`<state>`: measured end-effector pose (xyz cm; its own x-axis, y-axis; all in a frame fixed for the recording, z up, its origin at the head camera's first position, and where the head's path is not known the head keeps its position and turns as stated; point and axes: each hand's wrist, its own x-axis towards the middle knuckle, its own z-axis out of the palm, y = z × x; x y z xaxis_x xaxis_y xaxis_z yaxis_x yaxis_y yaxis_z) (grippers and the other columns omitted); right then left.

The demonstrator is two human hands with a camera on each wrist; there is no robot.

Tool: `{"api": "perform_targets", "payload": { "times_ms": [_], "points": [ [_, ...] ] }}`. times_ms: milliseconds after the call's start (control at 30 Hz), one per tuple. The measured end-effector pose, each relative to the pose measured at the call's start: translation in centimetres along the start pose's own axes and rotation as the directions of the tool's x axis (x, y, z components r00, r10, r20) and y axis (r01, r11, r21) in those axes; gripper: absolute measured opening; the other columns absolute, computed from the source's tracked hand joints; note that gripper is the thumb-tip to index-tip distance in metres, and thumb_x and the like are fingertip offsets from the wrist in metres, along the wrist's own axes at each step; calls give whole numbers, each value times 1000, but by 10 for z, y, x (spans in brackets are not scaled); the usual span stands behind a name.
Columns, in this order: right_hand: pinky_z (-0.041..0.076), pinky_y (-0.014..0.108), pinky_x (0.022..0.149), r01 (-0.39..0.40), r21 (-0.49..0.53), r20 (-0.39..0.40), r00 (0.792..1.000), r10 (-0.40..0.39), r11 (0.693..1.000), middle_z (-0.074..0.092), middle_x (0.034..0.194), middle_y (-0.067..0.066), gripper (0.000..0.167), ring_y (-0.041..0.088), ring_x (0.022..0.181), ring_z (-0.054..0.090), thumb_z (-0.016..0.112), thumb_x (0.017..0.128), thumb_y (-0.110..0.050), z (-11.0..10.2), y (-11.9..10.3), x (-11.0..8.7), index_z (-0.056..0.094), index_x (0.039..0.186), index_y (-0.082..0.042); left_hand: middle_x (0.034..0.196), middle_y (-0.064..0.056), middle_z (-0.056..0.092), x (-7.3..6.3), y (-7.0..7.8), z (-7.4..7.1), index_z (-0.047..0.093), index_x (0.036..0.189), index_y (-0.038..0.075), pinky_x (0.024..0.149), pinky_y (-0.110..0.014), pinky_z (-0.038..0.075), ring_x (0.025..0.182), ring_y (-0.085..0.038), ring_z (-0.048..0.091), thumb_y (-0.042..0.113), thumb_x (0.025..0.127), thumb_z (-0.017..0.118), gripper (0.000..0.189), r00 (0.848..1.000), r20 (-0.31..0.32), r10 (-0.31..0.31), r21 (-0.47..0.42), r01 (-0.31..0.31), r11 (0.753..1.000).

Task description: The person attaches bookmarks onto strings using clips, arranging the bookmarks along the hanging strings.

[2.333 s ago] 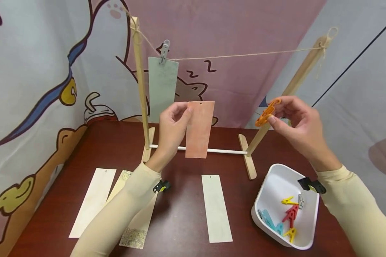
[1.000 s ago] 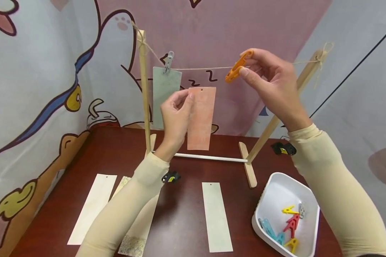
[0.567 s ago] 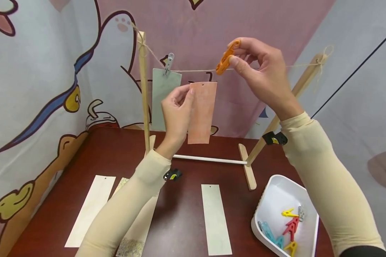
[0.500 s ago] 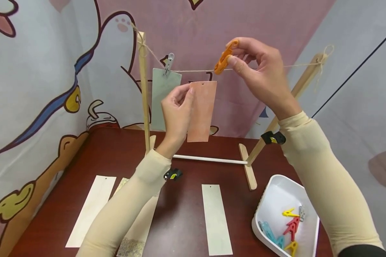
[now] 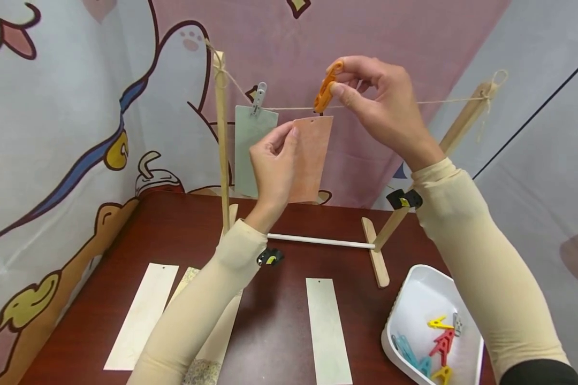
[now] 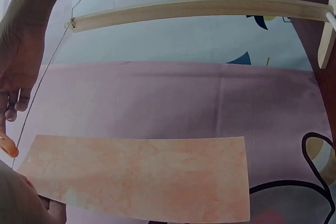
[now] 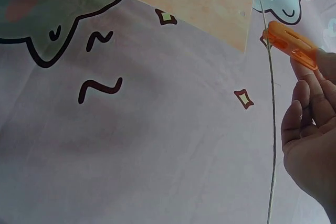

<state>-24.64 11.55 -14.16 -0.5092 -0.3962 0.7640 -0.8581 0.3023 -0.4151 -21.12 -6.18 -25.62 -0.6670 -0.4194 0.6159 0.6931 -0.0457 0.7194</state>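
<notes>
My left hand pinches a peach-coloured card by its upper left edge. The card hangs upright, its punched hole near the top, just under the twine line. Between thumb and fingers my right hand holds an orange clothespin, its nose pointing down at the twine and right above the card's top edge. In the right wrist view, the orange clothespin overlaps the twine while the card lies beside it. Left along the line, a grey clothespin clips a pale green card.
Wooden posts carry the twine, joined low down by a white rod. Flat on the table lie a white card, a patterned card and a pale card. A white bin at right contains several coloured clothespins.
My right hand has carried the orange clothespin up and left from beside the right post to the twine. The left hand has raised the peach card to just below the line.
</notes>
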Motion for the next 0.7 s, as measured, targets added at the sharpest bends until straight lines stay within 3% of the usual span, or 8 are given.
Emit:
{"api": "perform_targets", "payload": {
  "times_ms": [333, 533, 700],
  "points": [
    [45, 26, 84, 15, -19, 28, 999, -15, 1000, 74, 98, 0, 22, 15, 91, 59, 79, 101, -9, 4, 2, 6, 80, 122, -1, 110, -22, 78, 2, -3, 5, 76, 119, -14, 79, -24, 56, 89, -8, 68, -1, 107, 68, 19, 999, -27, 18, 11, -18, 1000],
    [43, 26, 75, -35, -61, 86, 995, 40, 998, 78, 102, 3, 20, 17, 83, 58, 77, 103, -12, 4, 2, 10, 80, 122, -5, 110, -21, 78, 3, -5, 8, 75, 119, -14, 77, -24, 55, 88, -9, 67, -1, 108, 66, 20, 999, -24, 26, 33, -25, 999],
    [42, 26, 69, -69, -65, 116, 990, 76, 996, 77, 96, 1, 17, 18, 78, 57, 78, 103, -14, 6, 2, 11, 82, 119, -7, 109, -22, 78, 5, -5, 9, 75, 119, -14, 75, -24, 53, 86, -9, 65, -1, 108, 65, 20, 1000, -19, 25, 31, -24, 999]
  ]
}}
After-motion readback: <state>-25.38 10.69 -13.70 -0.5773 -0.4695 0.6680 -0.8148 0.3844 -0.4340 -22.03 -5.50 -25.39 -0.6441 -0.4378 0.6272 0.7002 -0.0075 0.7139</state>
